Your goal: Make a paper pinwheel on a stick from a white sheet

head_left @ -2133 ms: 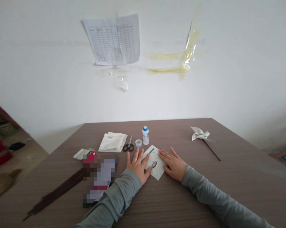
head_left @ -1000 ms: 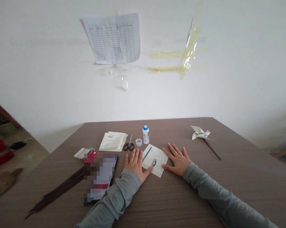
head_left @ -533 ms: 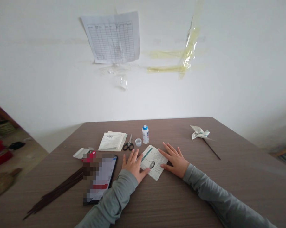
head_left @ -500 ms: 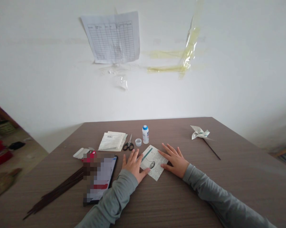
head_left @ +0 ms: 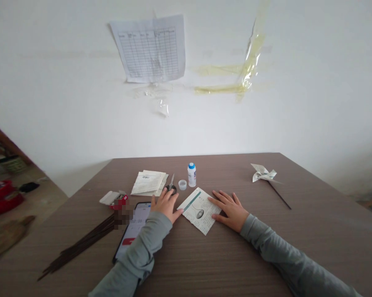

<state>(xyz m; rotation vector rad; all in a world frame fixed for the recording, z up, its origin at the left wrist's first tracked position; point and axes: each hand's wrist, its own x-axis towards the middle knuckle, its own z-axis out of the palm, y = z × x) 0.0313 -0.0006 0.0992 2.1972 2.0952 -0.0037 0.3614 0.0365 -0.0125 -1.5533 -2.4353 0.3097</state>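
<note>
A square of printed paper with a green stripe lies corner-on on the table between my hands. My right hand is spread flat, its thumb and index fingertip on the paper's right side. Over to the left, my left hand has its fingers apart, with the fingertips close by the black handles of the scissors; whether they touch is unclear. Its thumb is near the paper's left corner. Beyond the paper stand a white bottle with a blue top and a small clear cap.
A paper stack lies left of the scissors. Nearer are a small red-and-white box, a bundle of dark sticks and a phone partly under my left forearm. At right lies a paper pinwheel on a stick. A wall borders the table's far edge.
My left hand has come off the paper and shifted left toward the scissors, partly covering their handles. My right hand stays on the paper. The whole view has shifted slightly.
</note>
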